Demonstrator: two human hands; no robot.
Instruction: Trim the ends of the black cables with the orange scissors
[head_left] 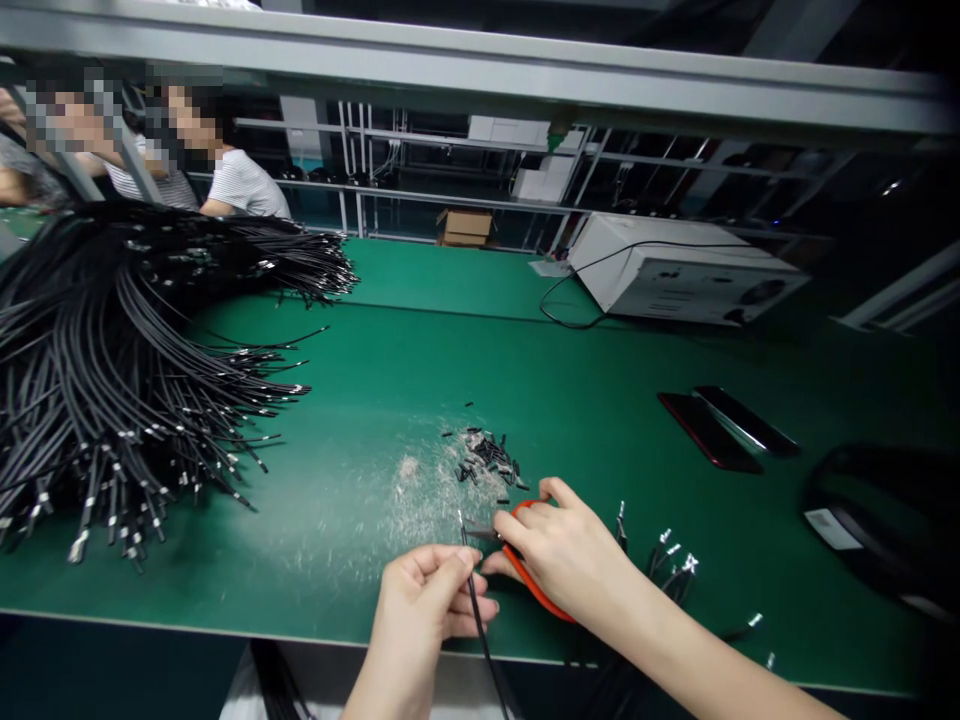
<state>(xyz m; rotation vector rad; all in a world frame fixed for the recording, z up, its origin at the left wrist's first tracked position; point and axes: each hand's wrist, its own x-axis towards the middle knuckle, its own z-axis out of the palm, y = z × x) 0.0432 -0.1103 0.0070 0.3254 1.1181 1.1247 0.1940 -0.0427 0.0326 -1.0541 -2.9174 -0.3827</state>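
Near the table's front edge, my left hand (431, 595) pinches a thin black cable (480, 625) a little below its stripped, pale tip. My right hand (559, 550) is wrapped round red-orange handled scissors (534, 580), whose blades reach left to the cable just under that tip. Beyond both hands lies a small pile of short black cut pieces (487, 455), with fine pale strands (420, 500) scattered to its left. Several black cables with pale ends (679, 565) stick out behind my right forearm.
A large heap of black cables (127, 330) covers the left of the green table (390, 360). At the back right stands a white metal box (675, 270) with a cord. Two phone-like objects (712, 430) and a black item (877, 520) lie right. People sit at the far left.
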